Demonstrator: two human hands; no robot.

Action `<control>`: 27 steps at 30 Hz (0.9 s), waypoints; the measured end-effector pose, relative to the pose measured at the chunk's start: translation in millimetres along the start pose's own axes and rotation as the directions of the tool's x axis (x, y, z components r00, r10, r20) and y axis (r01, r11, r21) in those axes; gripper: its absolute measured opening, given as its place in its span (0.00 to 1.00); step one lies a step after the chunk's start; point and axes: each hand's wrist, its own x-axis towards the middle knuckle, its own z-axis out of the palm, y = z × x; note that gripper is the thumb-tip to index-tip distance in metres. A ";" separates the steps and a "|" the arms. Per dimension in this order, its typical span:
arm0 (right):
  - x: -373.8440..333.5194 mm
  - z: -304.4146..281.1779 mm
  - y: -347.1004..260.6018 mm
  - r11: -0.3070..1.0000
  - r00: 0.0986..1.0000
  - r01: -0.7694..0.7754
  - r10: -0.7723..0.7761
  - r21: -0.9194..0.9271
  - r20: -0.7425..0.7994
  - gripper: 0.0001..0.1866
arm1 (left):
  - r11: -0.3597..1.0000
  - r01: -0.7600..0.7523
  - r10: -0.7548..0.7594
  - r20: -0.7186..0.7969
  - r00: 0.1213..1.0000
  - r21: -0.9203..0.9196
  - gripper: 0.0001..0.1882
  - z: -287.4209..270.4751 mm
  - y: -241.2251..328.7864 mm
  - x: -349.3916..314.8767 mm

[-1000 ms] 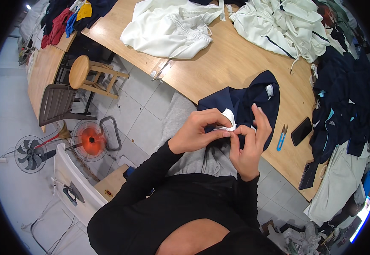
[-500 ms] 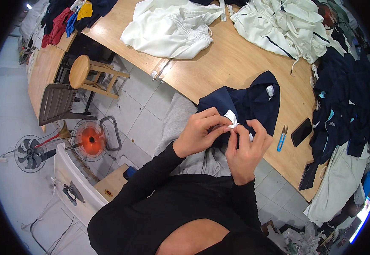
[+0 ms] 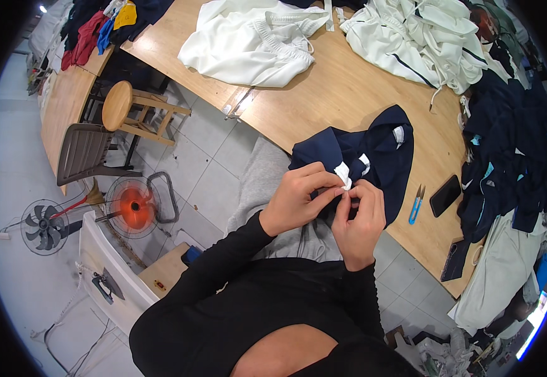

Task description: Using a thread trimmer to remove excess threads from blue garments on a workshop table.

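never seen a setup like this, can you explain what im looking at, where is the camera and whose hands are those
There is no machine: the left hand and right hand belong to the person wearing the camera. It is a wide fisheye on the head, looking down, so straight edges look bent. The left fingers pinch a small white piece, and the right fingertips meet them at its lower end, over a navy garment. The wooden table also holds blue-handled snips, a dark phone and white clothes.
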 end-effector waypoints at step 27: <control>4.2 -4.2 1.2 0.989 0.998 0.033 -0.025 0.143 -0.052 0.11 | 0.926 0.238 -0.195 0.170 0.966 -0.293 0.07 -7.9 -6.2 -3.6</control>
